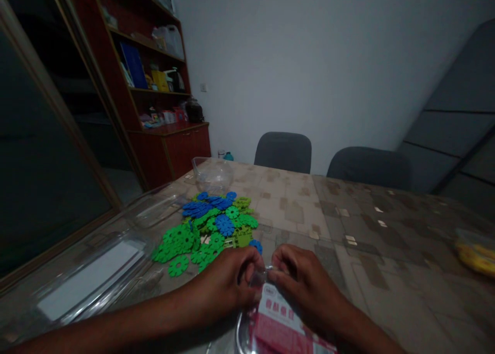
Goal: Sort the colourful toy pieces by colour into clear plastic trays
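Both hands meet at the near edge of the table over a clear plastic bag with a pink and white label point(279, 320). My left hand point(228, 282) pinches the bag's top edge from the left, fingers curled. Closed in the same way, my right hand point(305, 287) grips that top edge from the right. Just beyond my left hand lies a pile of green and blue flat gear-shaped plastic pieces point(209, 225), spread loose on the table.
A clear plastic bowl point(212, 173) stands behind the pile. A clear lid or tray point(96, 271) lies at the left edge. Yellow items in a container point(477, 253) sit far right. Two grey chairs point(284, 150) stand across the patterned table point(386, 240); a red shelf unit point(154, 85) is behind.
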`<state>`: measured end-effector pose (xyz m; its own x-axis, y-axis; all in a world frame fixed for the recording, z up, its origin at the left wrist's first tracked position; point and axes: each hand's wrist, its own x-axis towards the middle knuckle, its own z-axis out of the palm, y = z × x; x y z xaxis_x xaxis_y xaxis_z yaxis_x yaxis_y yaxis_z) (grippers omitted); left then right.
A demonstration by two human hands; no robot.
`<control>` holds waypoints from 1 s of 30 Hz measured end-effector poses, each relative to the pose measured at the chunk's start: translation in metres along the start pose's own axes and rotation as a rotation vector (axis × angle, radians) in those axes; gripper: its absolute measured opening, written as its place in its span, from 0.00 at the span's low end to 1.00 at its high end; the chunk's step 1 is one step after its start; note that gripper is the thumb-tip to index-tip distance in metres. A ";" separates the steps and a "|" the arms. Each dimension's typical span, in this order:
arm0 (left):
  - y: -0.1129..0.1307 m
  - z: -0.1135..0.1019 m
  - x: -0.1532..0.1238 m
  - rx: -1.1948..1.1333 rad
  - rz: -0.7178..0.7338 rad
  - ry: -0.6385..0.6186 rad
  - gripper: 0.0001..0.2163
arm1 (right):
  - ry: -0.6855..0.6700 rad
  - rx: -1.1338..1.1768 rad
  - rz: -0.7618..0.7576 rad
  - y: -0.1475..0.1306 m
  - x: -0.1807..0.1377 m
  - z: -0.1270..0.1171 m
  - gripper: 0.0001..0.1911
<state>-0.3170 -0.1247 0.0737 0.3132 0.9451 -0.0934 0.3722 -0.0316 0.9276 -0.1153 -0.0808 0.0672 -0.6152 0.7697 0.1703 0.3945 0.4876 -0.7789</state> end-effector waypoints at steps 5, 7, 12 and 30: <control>0.006 -0.002 -0.005 0.106 0.010 -0.036 0.01 | -0.030 0.016 -0.041 -0.001 0.000 -0.007 0.09; 0.005 -0.004 -0.004 0.144 0.035 -0.035 0.02 | -0.036 -0.003 -0.046 0.001 0.003 -0.008 0.09; 0.002 -0.011 0.004 0.262 0.060 -0.046 0.09 | -0.050 -0.181 -0.013 0.004 0.009 -0.008 0.08; -0.001 0.002 0.004 -0.292 0.028 -0.041 0.18 | -0.112 -0.131 0.142 0.010 -0.014 -0.020 0.24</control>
<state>-0.3145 -0.1213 0.0715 0.3572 0.9310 -0.0752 0.0980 0.0427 0.9943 -0.0890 -0.0785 0.0686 -0.6165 0.7873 -0.0089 0.5632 0.4330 -0.7038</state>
